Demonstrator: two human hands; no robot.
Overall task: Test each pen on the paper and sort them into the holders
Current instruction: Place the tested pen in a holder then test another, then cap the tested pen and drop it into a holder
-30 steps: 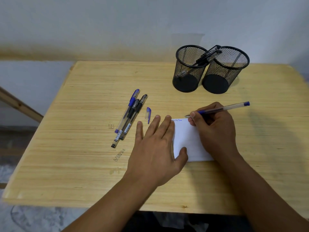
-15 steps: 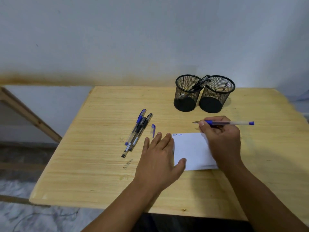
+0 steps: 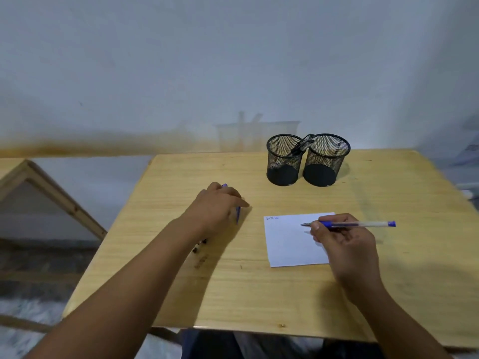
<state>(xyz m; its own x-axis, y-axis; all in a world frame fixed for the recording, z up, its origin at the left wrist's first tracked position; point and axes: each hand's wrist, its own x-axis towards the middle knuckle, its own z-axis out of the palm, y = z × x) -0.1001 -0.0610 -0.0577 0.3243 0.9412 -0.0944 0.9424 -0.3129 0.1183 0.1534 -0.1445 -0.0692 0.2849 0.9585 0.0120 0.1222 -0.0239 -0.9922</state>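
The right hand holds a blue pen in its grip above the paper. The left hand covers the pens on the table; its grip cannot be told.

Both forearms are showing bare from the frame's lower edge to the wrists, wearing no sleeves. The left hand and right hand are wearing no gloves, rings, watch or bands. Short, unpainted nails are showing at the right fingertips.
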